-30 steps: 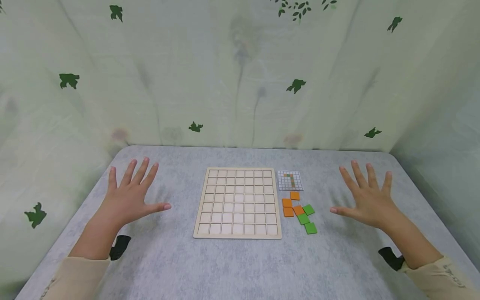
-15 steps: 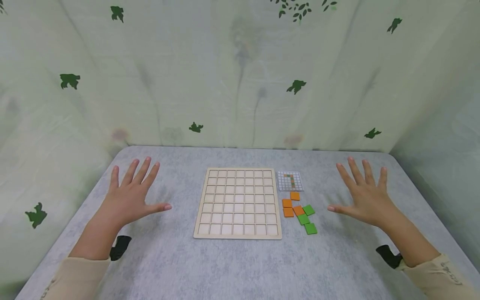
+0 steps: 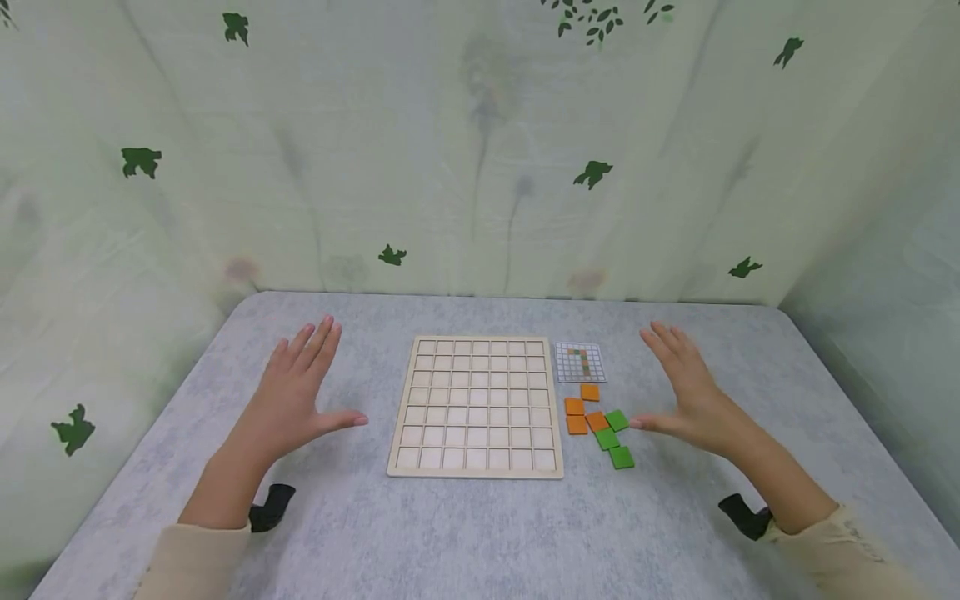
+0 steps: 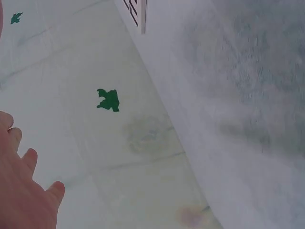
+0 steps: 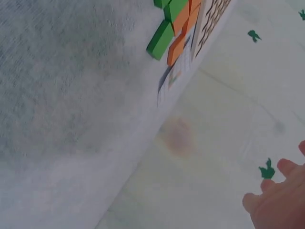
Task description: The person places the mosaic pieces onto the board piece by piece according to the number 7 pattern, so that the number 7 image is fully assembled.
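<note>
Where the grey, felt-like surface (image 3: 480, 533) is most crowded, a small cluster of flat square tiles (image 3: 597, 423) is found just right of the board (image 3: 476, 407): four orange ones and three green ones, thin, matte and sharp-cornered, some touching at their edges and lying at slightly different angles. The right hand (image 3: 693, 398) is held just beside them, fingers straight and close together, thumb stretched out toward the green tiles; nothing is grasped, and whether the thumb tip touches a tile cannot be told. In the right wrist view the tiles (image 5: 174, 26) are seen edge-on as slim slabs.

Beyond the tiles a small printed card (image 3: 580, 362) is laid flat, marked with a fine grid and a few coloured cells. The board is a pale wooden square, cut into a regular lattice of shallow square cells, all bare. On its far side the left hand (image 3: 296, 398) is held open over the surface, fingers straight, thumb spread toward the board, nothing gripped. Cream sleeves are worn on both arms, with a dark strap at each wrist. Around the surface a pale green cloth backdrop (image 3: 480, 150) printed with dark green leaf shapes is hung.
</note>
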`<state>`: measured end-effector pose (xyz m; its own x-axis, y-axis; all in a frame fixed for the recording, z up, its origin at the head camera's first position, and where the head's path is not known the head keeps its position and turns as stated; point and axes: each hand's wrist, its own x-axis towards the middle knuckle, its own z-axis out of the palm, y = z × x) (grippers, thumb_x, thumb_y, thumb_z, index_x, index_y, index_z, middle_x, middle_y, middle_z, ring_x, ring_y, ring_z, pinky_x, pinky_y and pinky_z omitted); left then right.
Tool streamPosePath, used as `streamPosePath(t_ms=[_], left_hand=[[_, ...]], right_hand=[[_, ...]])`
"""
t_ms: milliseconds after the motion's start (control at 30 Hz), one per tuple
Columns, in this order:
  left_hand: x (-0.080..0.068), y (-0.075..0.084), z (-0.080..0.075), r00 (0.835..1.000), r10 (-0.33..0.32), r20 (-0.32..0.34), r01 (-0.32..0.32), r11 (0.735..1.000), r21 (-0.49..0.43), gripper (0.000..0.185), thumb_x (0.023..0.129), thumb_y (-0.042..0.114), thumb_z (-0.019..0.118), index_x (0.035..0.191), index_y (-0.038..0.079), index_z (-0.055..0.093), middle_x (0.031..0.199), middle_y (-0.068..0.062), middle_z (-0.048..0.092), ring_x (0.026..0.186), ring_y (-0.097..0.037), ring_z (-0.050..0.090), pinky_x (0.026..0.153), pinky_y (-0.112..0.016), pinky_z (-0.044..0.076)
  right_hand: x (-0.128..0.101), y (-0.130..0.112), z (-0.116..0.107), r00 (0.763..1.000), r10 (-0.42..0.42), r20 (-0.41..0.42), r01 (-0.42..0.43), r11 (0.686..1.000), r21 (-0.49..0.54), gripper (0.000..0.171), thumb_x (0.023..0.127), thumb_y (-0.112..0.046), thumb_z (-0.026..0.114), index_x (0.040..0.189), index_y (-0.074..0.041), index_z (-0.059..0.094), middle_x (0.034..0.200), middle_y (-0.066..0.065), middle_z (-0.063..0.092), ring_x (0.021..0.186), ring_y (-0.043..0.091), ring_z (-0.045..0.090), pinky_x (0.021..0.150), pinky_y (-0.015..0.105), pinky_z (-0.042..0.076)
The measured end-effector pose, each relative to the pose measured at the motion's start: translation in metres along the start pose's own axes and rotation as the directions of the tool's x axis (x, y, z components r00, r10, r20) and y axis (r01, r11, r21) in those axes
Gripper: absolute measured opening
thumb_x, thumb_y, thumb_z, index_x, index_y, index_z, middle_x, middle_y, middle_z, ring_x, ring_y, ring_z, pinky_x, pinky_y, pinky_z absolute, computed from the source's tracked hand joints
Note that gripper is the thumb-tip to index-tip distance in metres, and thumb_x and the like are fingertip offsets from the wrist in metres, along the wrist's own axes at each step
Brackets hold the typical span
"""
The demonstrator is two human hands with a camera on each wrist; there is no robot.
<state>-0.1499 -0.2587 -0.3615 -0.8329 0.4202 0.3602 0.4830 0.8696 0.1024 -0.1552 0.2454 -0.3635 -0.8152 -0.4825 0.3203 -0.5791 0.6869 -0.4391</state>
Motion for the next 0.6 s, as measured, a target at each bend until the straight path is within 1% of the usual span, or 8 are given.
streamPosePath(t_ms=[100, 200, 300, 433, 500, 600], left_hand=[[0.001, 0.007, 0.011, 1.000, -0.011, -0.019, 0.009, 0.995, -0.102, 0.117, 0.063, 0.056, 0.072, 0.145, 0.009, 0.004, 0.150, -0.009, 0.005, 0.134, -0.032, 0.008, 0.104, -0.052, 0.009], [0.002, 0.016, 0.024, 0.999, -0.044, 0.004, 0.044, 0.977, -0.209, 0.118, 0.062, 0.055, 0.074, 0.145, 0.008, 0.003, 0.150, -0.009, 0.004, 0.134, -0.030, 0.007, 0.102, -0.053, 0.014], [0.003, 0.025, 0.036, 0.994, -0.089, 0.060, 0.104, 0.943, -0.315, 0.119, 0.062, 0.055, 0.074, 0.146, 0.013, 0.000, 0.150, -0.005, 0.001, 0.134, -0.028, 0.006, 0.101, -0.054, 0.017], [0.003, 0.034, 0.050, 0.983, -0.120, 0.139, 0.169, 0.885, -0.433, 0.122, 0.060, 0.049, 0.078, 0.145, 0.018, -0.003, 0.150, -0.005, 0.000, 0.134, -0.028, 0.005, 0.100, -0.055, 0.017], [0.003, 0.037, 0.055, 0.977, -0.121, 0.178, 0.193, 0.861, -0.470, 0.122, 0.060, 0.047, 0.080, 0.146, 0.016, -0.002, 0.150, -0.007, 0.001, 0.134, -0.028, 0.005, 0.101, -0.055, 0.016], [0.002, 0.040, 0.062, 0.964, -0.116, 0.238, 0.222, 0.843, -0.490, 0.122, 0.059, 0.047, 0.079, 0.145, 0.011, 0.001, 0.150, -0.010, 0.004, 0.134, -0.029, 0.006, 0.102, -0.053, 0.015]], right_hand=[[0.003, -0.005, 0.011, 1.000, 0.008, 0.022, -0.009, 0.998, 0.058, 0.105, 0.066, -0.028, 0.080, 0.145, -0.012, 0.012, 0.148, 0.013, 0.009, 0.132, 0.035, 0.006, 0.091, 0.066, 0.020], [0.005, -0.008, 0.024, 0.998, 0.027, 0.050, -0.032, 0.994, 0.107, 0.102, 0.068, -0.029, 0.079, 0.145, -0.012, 0.015, 0.146, 0.014, 0.015, 0.130, 0.035, 0.015, 0.094, 0.060, 0.025], [0.007, -0.010, 0.038, 0.994, 0.053, 0.093, -0.069, 0.983, 0.170, 0.096, 0.069, -0.029, 0.077, 0.143, -0.010, 0.019, 0.144, 0.013, 0.022, 0.127, 0.033, 0.025, 0.094, 0.053, 0.032], [0.010, -0.008, 0.056, 0.986, 0.070, 0.150, -0.103, 0.968, 0.230, 0.085, 0.071, -0.025, 0.075, 0.140, -0.005, 0.028, 0.137, 0.013, 0.034, 0.112, 0.031, 0.043, 0.086, 0.044, 0.042], [0.010, -0.007, 0.063, 0.983, 0.063, 0.173, -0.104, 0.966, 0.238, 0.079, 0.072, -0.022, 0.075, 0.137, -0.003, 0.033, 0.133, 0.013, 0.039, 0.104, 0.029, 0.048, 0.082, 0.042, 0.045], [0.011, -0.005, 0.071, 0.976, 0.047, 0.212, -0.101, 0.963, 0.252, 0.069, 0.074, -0.018, 0.073, 0.132, 0.000, 0.040, 0.127, 0.014, 0.046, 0.098, 0.025, 0.051, 0.079, 0.037, 0.047]])
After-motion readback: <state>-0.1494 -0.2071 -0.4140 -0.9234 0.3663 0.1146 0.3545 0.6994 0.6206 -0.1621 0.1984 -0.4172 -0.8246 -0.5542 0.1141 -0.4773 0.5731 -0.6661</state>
